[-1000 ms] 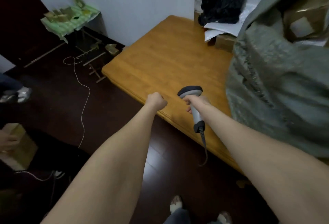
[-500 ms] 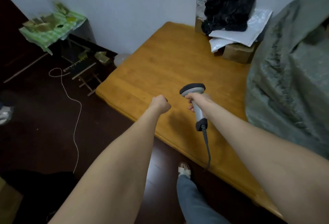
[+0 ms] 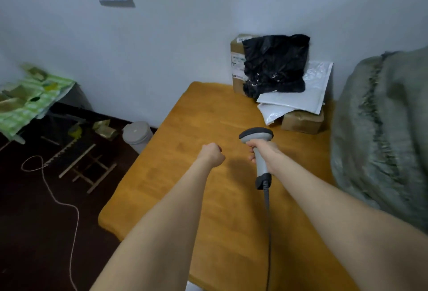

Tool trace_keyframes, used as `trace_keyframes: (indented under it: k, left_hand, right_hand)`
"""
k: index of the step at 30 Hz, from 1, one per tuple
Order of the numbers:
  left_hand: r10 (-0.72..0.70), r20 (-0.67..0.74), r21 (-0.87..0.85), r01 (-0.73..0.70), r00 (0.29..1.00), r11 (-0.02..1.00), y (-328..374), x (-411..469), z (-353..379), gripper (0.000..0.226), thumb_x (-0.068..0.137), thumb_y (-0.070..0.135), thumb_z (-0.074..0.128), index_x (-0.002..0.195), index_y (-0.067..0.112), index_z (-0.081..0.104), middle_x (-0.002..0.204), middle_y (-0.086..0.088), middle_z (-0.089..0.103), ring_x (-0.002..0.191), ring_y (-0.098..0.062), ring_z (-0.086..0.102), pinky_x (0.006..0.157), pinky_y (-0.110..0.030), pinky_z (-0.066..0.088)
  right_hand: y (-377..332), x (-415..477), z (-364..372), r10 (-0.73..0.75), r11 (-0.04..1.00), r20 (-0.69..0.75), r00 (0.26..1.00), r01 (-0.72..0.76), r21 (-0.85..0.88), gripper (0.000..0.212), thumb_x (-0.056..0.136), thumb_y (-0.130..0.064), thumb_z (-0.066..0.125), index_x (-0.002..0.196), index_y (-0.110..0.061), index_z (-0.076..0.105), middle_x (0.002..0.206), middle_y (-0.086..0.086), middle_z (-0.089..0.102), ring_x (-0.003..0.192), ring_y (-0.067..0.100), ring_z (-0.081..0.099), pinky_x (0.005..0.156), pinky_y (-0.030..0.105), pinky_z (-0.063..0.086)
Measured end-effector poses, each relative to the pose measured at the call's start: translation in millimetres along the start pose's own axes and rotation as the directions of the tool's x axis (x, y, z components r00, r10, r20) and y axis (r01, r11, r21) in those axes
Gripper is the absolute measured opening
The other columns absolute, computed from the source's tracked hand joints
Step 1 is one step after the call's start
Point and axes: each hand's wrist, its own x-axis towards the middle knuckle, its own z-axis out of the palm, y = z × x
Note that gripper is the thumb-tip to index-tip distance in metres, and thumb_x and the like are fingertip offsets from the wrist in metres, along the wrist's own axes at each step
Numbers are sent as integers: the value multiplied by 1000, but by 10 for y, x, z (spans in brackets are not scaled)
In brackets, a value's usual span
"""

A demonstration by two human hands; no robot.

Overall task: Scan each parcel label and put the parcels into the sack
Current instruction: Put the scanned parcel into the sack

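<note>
- Head view: my right hand (image 3: 264, 154) gripped the smooth grey scanner (image 3: 256, 134) by its handle, with the rounded head toward 12 o'clock.
- My left hand (image 3: 212, 155) was a bare fist holding nothing, at the scanner's 9 o'clock and apart from it, above the glossy wooden table (image 3: 180, 186).
- Stacked at 1 o'clock were a crinkled black bag (image 3: 275, 63), a brown carton (image 3: 236, 75), slick white mailers (image 3: 291, 102) and a small taped box (image 3: 302, 122).
- The coarse grey-green sack (image 3: 382, 140) bulged at 3 o'clock.

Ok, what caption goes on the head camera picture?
Right hand grips scanner over wooden table, left hand fisted, parcels stacked by wall.
</note>
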Motion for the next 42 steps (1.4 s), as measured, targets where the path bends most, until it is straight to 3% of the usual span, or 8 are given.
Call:
trace_keyframes:
  k: [9,18,23,29,32,35,38,42]
  left_hand:
    - [221,50,61,-224,974,973,507,1370,-631,41,93,14,51,133,8,49,138,-17,46,131,-29,41,99,-38,45]
    - [447,-92,-364,-448,890,817,1322,2407,-1265,57,82,16,69,135,19,49,143,-9,31,115,-22,48,98,-30,45]
    - [454,-87,-504,-433,887,748,1575,2601,-1288,61,82,16,70,139,17,49,144,-9,44,122,-26,52,97,-47,50]
    - [325,-211,-747,-367,922,554,1637,2263,-1291,30,80,18,75,108,18,65,107,-1,66,103,-20,63,94,-38,52]
    - [358,-231,-790,-390,905,473,1532,1982,-1336,33,80,14,74,106,19,54,96,2,61,95,-18,62,86,-33,54]
    - [425,-172,-748,-399,889,531,1276,1764,-1364,19,87,-1,60,99,14,63,101,-1,65,103,-21,61,90,-34,52]
    - [478,-132,-630,-446,868,636,876,1670,-1362,41,89,-10,55,64,18,70,91,-4,69,98,-23,62,87,-31,50]
    - [575,105,-19,-577,811,817,310,1522,-1201,57,80,-19,40,65,20,78,74,3,68,83,-21,59,78,-27,44]
  right_hand:
    - [-754,743,-34,34,993,-321,946,5,119,23,87,-20,71,98,-1,65,74,7,64,57,16,59,56,25,50]
    - [-1144,1316,-10,28,967,-489,872,100,233,25,85,-28,70,94,-6,61,68,7,68,66,17,61,81,37,52]
    - [-1177,1410,-76,-1,952,-525,851,162,261,24,86,-29,70,90,-8,60,66,4,68,67,16,62,85,36,52]
    - [-1095,1285,-157,52,902,-537,842,191,387,31,84,-26,70,105,-4,63,68,5,69,66,15,61,79,34,53]
    - [-1054,1141,-196,72,870,-539,839,210,445,33,84,-28,71,107,-5,63,69,3,69,69,15,62,88,36,54]
    - [-952,961,-233,81,855,-561,824,232,464,34,84,-30,72,105,-4,65,71,3,69,68,16,63,85,36,55]
    - [-821,777,-290,100,879,-610,786,218,425,25,86,-30,71,88,-5,68,69,2,67,71,18,67,82,33,55]
    - [-601,546,-311,120,928,-619,776,134,348,25,91,-31,67,84,-7,63,66,2,61,64,16,61,69,28,50]
